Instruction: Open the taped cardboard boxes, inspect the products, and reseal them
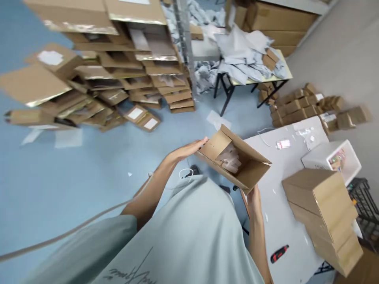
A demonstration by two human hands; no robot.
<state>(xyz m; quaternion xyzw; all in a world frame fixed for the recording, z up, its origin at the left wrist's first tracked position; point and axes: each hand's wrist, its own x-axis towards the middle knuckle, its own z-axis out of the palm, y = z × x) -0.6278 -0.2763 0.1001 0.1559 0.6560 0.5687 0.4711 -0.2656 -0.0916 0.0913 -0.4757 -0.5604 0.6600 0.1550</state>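
Observation:
An open cardboard box [254, 175] is held in front of my body with its flaps raised. Inside lies something in clear or white plastic wrapping [230, 159]; its exact kind cannot be made out. My left hand [189, 150] presses along the box's left end with its fingers held straight together. At the lower right corner, my right hand [254, 201] grips the box from beneath, its fingers partly hidden behind the cardboard. The white table [275, 197] extends just right of the box.
Stacked cardboard boxes [322, 209], a red-and-black cutter [279, 254] and a white foam box [310, 156] are on the table. Piled cartons [124, 71] fill the left background. A small table [286, 69] behind bears grey-white packages. A cable [89, 221] runs past my left arm.

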